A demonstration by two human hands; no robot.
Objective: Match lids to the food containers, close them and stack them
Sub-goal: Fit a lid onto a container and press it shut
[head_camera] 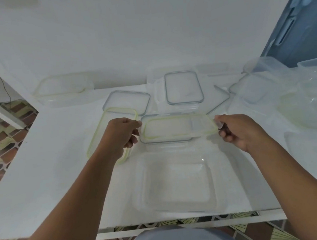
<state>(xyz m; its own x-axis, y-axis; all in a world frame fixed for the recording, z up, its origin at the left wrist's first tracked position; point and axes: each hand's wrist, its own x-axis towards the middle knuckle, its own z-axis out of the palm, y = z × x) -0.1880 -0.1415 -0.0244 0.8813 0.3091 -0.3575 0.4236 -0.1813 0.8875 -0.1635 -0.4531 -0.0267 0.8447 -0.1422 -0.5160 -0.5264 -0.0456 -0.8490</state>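
So, left hand (123,135), right hand (237,130) pinching end tabs of clear green-rimmed rectangular plastic lid (173,127); likely light, flexy. Below, clear glass container (176,183) probably heavy, slick, fragile.

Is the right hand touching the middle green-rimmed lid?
Touching. The head view shows the right hand pinching the end tab of the middle green-rimmed lid.

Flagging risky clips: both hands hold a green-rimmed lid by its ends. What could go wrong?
The left hand and right hand pinch the green-rimmed lid only at its ends, so it may slip. The clear container sits close to the table front edge; pressing could shove it off. A second green lid lies at left, so this one may not fit.
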